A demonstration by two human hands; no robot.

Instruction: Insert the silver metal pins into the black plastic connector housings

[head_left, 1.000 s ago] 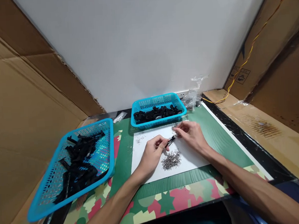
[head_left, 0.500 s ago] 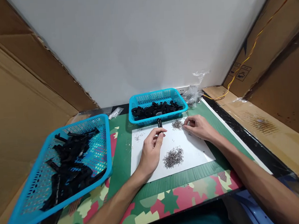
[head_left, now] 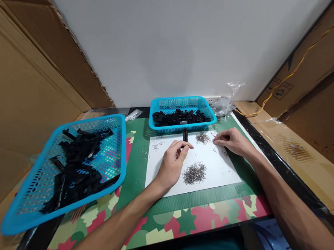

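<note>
My left hand (head_left: 172,164) is closed on a narrow black part (head_left: 185,134), which points away from me over the white sheet (head_left: 158,170). Thumb and forefinger of my right hand (head_left: 231,140) are pinched together at the sheet's right edge; what they hold, if anything, is too small to name. Just left of those fingers lies a small pile of tiny metal pieces (head_left: 202,138). A larger pile of tiny metal pieces (head_left: 194,173) sits nearer to me, right of my left hand.
A blue basket (head_left: 123,150) with black parts stands at the left. Behind the sheet is another blue basket (head_left: 183,128) of black pieces. Clear plastic bags (head_left: 224,105) lie at the back right. Cardboard (head_left: 318,93) walls flank the table, with a yellow-orange wire (head_left: 286,72) on the right.
The view has shifted, so the table contents appear moved. My left hand still holds the black part. My right hand remains pinched, slightly farther from the small pile.
</note>
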